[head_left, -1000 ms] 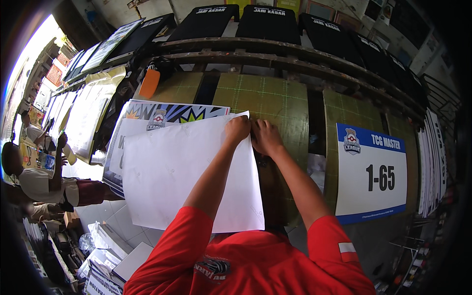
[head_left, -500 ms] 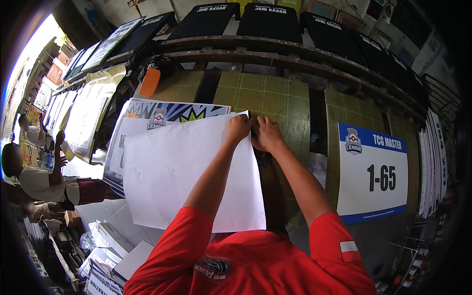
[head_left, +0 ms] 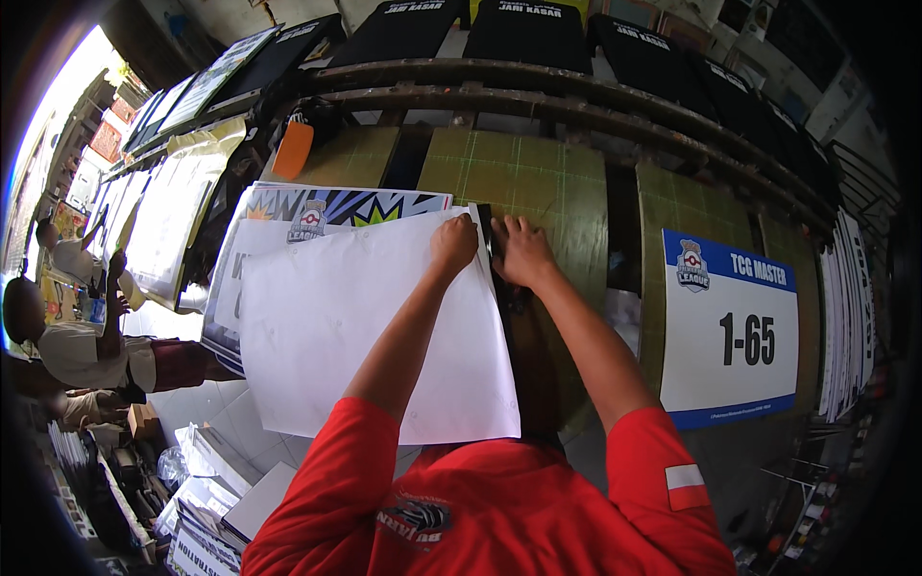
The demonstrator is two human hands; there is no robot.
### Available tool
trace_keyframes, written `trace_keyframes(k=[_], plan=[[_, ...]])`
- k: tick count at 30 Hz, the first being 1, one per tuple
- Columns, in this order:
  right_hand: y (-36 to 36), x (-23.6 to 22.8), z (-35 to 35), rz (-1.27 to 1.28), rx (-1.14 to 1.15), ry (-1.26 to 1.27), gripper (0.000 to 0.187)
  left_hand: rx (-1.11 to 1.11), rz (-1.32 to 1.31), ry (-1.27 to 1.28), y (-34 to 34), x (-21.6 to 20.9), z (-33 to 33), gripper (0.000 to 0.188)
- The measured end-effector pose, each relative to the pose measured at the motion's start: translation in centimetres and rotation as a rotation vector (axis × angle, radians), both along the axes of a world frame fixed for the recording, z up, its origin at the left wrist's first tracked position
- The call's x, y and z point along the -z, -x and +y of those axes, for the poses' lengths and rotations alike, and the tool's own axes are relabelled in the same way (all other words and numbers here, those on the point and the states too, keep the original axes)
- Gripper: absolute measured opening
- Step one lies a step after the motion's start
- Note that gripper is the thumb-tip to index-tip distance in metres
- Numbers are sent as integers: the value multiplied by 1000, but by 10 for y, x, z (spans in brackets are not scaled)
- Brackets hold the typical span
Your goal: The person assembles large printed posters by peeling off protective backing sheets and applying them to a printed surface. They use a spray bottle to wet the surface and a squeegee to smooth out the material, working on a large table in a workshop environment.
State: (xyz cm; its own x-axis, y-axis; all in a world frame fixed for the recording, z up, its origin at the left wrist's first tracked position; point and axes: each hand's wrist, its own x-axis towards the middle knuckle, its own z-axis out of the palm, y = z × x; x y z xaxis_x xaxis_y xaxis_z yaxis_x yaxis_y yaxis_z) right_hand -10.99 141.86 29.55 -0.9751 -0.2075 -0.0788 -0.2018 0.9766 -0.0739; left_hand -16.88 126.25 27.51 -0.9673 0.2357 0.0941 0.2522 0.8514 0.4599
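Observation:
A large white sheet [head_left: 346, 326], blank on its upper face, lies in front of me and slants over a pile of printed posters [head_left: 379, 206]. My left hand [head_left: 453, 245] is closed at the sheet's far right corner, pinching its edge. A narrow dark strip [head_left: 484, 226] runs beside that edge, between my hands. Just right of it, my right hand [head_left: 521, 252] rests with fingers apart on a green board [head_left: 567, 206] marked with grid lines. Whatever lies under the right palm is hidden.
On the right board lies a white and blue printed sign [head_left: 730, 331]. An orange flat piece [head_left: 293, 151] sits at the far left. Black shirts [head_left: 528, 34] on boards line the back beyond a dark rail [head_left: 538, 106]. Two people [head_left: 86, 350] are at left; stacked boards [head_left: 850, 317] stand far right.
My hands have drawn slightly apart at the sheet's corner, baring more of the dark strip. The right hand's fingers have spread, and the left fist sits a little farther left.

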Motion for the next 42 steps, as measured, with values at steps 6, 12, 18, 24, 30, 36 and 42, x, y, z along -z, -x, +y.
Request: trace_keyframes(k=[6,12,18,24,30,36,42], plan=[[-1,2,0,37,-20,-23,77,1,61,76,-2,-2,-9,20],[-9,10,-5,181,-61,-40,66,21,112,145,-6,-2,-15,24],[-11,34,4,259,-138,75,64,-22,142,137,-11,1,-12,19],[-17,13,9,85,-166,52,74,-61,148,-54,-22,-10,-14,37],[-18,9,8,39,-164,34,82,269,274,-57,-39,-16,-13,43],[-18,15,12,31,-202,-32,82,370,107,184,-63,-14,-22,98],[-18,24,14,91,-203,5,81,394,99,280,-62,-17,-47,106]])
